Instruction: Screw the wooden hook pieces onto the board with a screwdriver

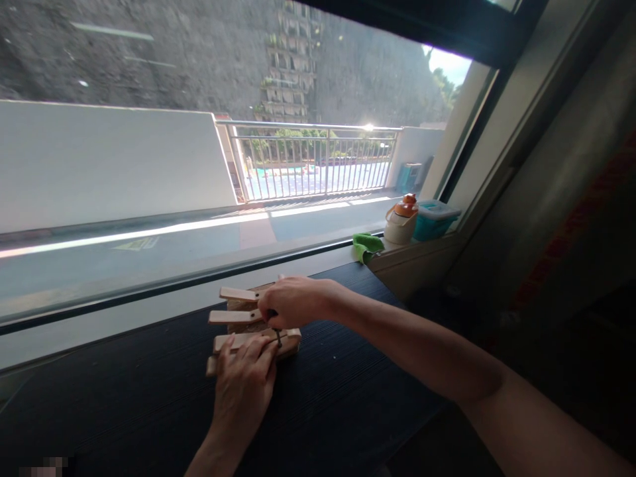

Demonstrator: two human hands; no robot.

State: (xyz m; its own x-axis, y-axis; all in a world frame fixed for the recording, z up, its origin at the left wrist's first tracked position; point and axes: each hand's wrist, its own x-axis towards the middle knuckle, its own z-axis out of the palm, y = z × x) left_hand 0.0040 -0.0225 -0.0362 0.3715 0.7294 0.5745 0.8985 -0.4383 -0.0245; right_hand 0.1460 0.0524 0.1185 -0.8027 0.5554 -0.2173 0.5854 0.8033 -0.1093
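Note:
A wooden piece with several pale slats lies on the dark table near the window. Dark round holes or screw heads show on two of the slats. My left hand grips its near side, fingers laid over the nearest slats. Over the right part of the piece, my right hand is closed in a pinch. A thin dark metal shaft points down from its fingers to a near slat. The tool's upper part is hidden in the hand, so its exact kind does not show.
On the sill at the right stand a cream bottle with an orange lid and a teal box. A green cloth lies beside them. The window frame borders the far side of the dark table.

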